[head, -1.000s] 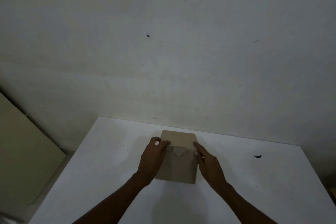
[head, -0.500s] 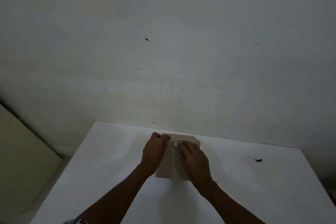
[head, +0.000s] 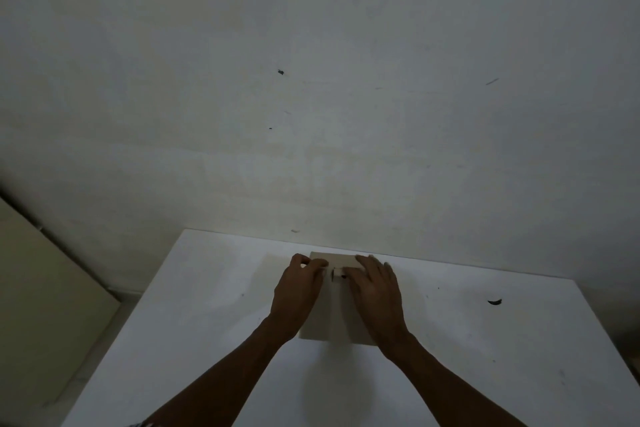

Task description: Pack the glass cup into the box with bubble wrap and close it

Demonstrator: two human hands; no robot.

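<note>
Box (head: 334, 319): plain brown cardboard, unprinted, top flaps folded down, standing mid-table toward the far edge. Left hand (head: 298, 291): fingers curled over the top's left side, pressing. Right hand (head: 375, 291): flat, fingers spread on the top's right side. Table (head: 194, 340): white, against a pale wall (head: 311, 80).

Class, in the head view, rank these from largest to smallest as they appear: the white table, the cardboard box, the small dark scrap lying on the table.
1. white table
2. cardboard box, partly hidden under the left hand and right hand
3. dark scrap
</note>
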